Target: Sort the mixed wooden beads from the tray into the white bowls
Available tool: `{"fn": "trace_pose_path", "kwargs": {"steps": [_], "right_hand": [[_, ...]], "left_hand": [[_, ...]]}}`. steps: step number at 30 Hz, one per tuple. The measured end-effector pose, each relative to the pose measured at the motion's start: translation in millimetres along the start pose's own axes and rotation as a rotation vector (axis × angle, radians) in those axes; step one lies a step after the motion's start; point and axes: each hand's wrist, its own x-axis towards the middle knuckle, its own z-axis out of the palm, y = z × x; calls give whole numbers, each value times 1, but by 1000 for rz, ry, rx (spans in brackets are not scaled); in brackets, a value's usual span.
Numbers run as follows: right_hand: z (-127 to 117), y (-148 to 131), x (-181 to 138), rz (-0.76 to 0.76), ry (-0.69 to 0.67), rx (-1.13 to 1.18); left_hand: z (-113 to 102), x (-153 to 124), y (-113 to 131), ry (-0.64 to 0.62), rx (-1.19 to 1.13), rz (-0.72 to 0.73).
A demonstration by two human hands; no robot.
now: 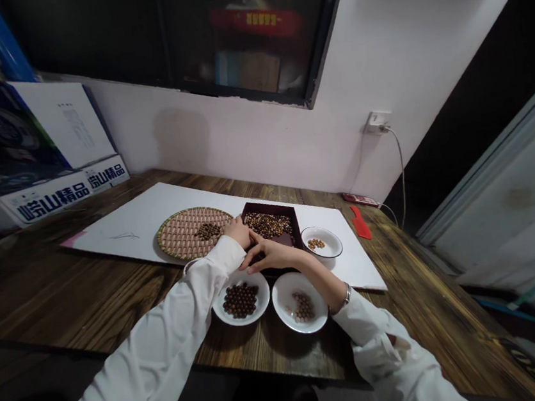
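A dark maroon box (292, 209) of mixed brown and yellowish beads (267, 223) stands on a white board. At its left edge is my left hand (237, 232), back upward, its fingertips mostly hidden. My right hand (273, 254) reaches across the near side of the box, fingers apart and pointing left, close to my left hand. Below it are a white bowl (218, 306) of dark brown beads (241, 300) and another white bowl (292, 328) of paler pinkish-brown beads (303, 307). A round woven tray (179, 233) with greenish-brown beads (208, 231) lies to the left.
To the box's right, a dark-rimmed white bowl (333, 242) contains a few yellowish beads. The white board (125, 223) covers part of the wooden table (85, 292). A red comb-like object (360, 223) and a power strip (360, 199) lie at right. Cartons (63, 191) stand back left.
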Motion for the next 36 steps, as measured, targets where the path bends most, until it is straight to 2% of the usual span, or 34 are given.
{"fn": "trace_pose_path", "kwargs": {"steps": [15,26,36], "right_hand": [[0,6,3,-30,-16,9],[0,11,5,-47,-23,14],[-1,3,2,-26,-49,27]], "left_hand": [[-4,-4,2,-5,-2,-5],[7,5,-3,37,9,-3],[-4,-4,1,-11,18,-9]]}}
